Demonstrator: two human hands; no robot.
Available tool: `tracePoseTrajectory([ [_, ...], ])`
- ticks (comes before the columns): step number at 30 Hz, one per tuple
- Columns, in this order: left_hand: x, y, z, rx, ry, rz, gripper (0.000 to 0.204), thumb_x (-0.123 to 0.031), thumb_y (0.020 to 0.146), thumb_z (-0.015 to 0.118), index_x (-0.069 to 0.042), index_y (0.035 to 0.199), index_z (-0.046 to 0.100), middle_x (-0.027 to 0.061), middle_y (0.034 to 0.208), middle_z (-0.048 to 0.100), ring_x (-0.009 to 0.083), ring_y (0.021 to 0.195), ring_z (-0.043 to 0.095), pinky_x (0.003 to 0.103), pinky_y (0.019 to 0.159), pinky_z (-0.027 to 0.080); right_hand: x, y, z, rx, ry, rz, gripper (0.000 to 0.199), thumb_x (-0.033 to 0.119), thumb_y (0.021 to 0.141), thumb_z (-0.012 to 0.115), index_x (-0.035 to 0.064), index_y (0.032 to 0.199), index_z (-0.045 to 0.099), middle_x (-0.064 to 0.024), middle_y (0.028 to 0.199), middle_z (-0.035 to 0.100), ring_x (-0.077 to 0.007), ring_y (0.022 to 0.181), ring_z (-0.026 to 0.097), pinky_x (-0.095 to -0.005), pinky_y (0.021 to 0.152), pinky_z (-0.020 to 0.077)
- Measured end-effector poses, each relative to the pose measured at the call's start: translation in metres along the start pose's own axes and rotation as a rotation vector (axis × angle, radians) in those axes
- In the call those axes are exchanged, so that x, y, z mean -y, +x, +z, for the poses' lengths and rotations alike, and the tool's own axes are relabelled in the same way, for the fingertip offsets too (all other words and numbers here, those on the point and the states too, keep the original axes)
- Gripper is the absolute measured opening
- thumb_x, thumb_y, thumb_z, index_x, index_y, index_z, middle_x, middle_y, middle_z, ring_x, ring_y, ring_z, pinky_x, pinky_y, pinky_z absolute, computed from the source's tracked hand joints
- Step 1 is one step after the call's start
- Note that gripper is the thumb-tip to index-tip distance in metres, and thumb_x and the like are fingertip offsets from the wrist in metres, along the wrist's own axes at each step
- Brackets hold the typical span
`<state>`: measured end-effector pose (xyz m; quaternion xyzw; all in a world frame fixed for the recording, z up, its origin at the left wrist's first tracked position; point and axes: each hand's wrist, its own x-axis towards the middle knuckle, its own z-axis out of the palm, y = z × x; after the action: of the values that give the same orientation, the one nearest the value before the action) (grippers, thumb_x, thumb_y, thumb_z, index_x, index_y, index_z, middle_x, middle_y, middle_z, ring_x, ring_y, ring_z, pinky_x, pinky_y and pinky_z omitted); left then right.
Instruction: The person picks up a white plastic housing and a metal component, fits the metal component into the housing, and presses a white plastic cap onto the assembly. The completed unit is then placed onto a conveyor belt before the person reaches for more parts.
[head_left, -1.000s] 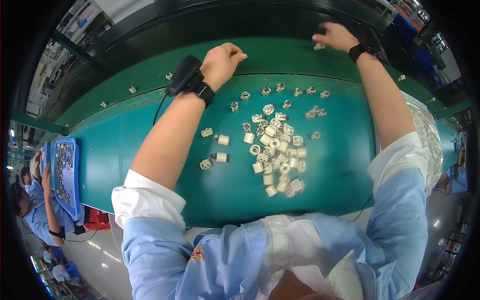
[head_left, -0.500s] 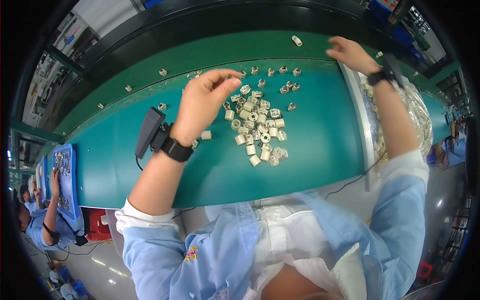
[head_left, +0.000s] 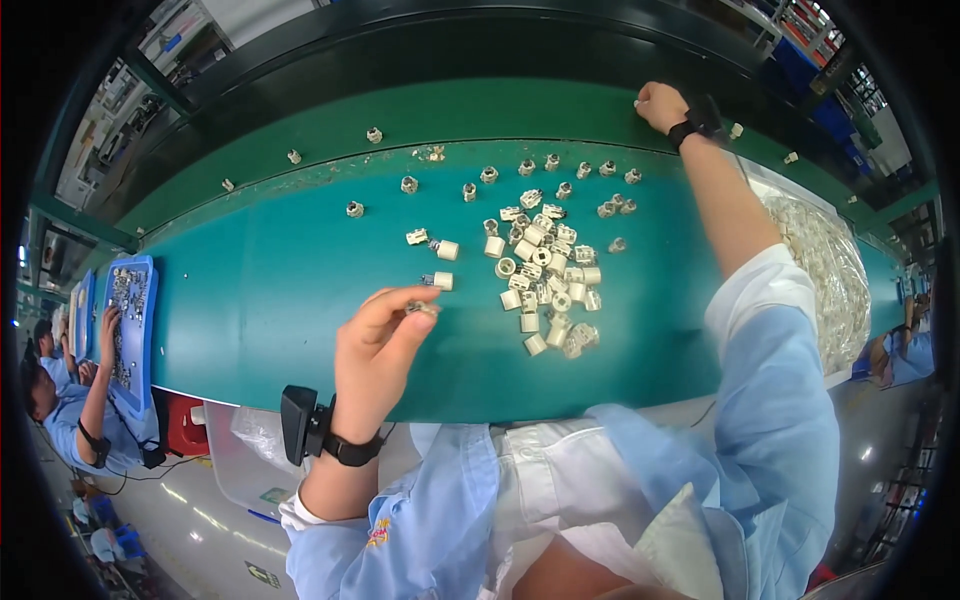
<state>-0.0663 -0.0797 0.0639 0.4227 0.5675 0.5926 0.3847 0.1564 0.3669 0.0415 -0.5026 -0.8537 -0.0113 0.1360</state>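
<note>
My left hand (head_left: 385, 335) is low over the near side of the green tabletop, thumb and forefinger pinched on a small grey-and-cream part (head_left: 422, 308). Just beyond its fingertips lie a cream cap with a dark end (head_left: 443, 281) and a similar capped piece (head_left: 447, 251). To the right spreads a pile of cream cylindrical caps and small slotted parts (head_left: 541, 257). Small silver-and-cream parts (head_left: 489, 174) stand scattered behind the pile. Far right, my right hand (head_left: 662, 105) is over the dark green strip, fingers curled in; a whitish bit shows at its fingertips, too small to name.
More small parts (head_left: 374, 134) dot the dark green strip (head_left: 330, 110) along the back. A clear plastic bag of cream parts (head_left: 830, 285) lies beyond my right forearm. At left, a co-worker's hand (head_left: 108, 335) reaches into a blue tray (head_left: 149, 350) of small parts.
My left hand has come down toward me from beside the pile. My right hand has closed and shifted slightly left; the cream piece near it no longer shows on the strip.
</note>
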Motion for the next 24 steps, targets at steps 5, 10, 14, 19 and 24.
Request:
tracePoseTrajectory([
  [5, 0.017, -0.003, -0.008, -0.081, -0.06, -0.038, 0.02, -0.01, 0.08, 0.057, 0.0, 0.097, 0.057, 0.0036, 0.083, 0.055, 0.009, 0.077, 0.051, 0.02, 0.069, 0.04, -0.004, 0.021, -0.026, 0.318, 0.01, 0.057, 0.019, 0.01, 0.068, 0.058, 0.0012, 0.084, 0.053, -0.0116, 0.071, 0.058, -0.0201, 0.061, 0.058, -0.0304, 0.054, 0.0479],
  [10, 0.027, -0.001, -0.01, -0.112, -0.068, -0.063, 0.02, -0.011, 0.08, 0.057, 0.0, 0.097, 0.057, 0.0043, 0.083, 0.056, 0.0084, 0.077, 0.051, 0.02, 0.07, 0.04, -0.004, 0.036, -0.02, 0.439, 0.038, 0.015, 0.02, 0.005, 0.067, 0.058, 0.0007, 0.086, 0.053, -0.0083, 0.068, 0.056, -0.0147, 0.053, 0.055, -0.0259, 0.047, 0.0464],
  [14, 0.031, 0.001, -0.011, -0.132, -0.074, -0.076, 0.02, -0.011, 0.081, 0.056, 0.001, 0.098, 0.057, 0.0045, 0.082, 0.057, 0.008, 0.076, 0.051, 0.02, 0.07, 0.04, -0.014, 0.041, -0.013, 0.42, 0.058, -0.014, 0.024, 0.005, 0.066, 0.059, 0.0008, 0.089, 0.053, -0.0078, 0.07, 0.056, -0.0148, 0.051, 0.054, -0.0257, 0.048, 0.0462],
  [19, 0.031, 0.004, -0.009, -0.149, -0.086, -0.072, 0.02, -0.011, 0.082, 0.055, 0.0, 0.098, 0.056, 0.0047, 0.082, 0.057, 0.0077, 0.075, 0.05, 0.02, 0.07, 0.04, -0.021, 0.042, -0.014, 0.449, 0.1, 0.007, 0.03, 0.006, 0.066, 0.061, 0.001, 0.094, 0.053, -0.0086, 0.073, 0.057, -0.0158, 0.054, 0.055, -0.0261, 0.052, 0.0458],
  [24, 0.029, 0.003, -0.006, -0.126, -0.078, -0.053, 0.02, -0.011, 0.082, 0.055, 0.001, 0.098, 0.056, 0.0049, 0.083, 0.057, 0.0078, 0.075, 0.05, 0.02, 0.07, 0.04, -0.035, 0.038, -0.008, 0.315, -0.029, -0.111, 0.033, 0.01, 0.065, 0.065, 0.0039, 0.096, 0.056, -0.0112, 0.078, 0.06, -0.0203, 0.069, 0.059, -0.0295, 0.061, 0.0474],
])
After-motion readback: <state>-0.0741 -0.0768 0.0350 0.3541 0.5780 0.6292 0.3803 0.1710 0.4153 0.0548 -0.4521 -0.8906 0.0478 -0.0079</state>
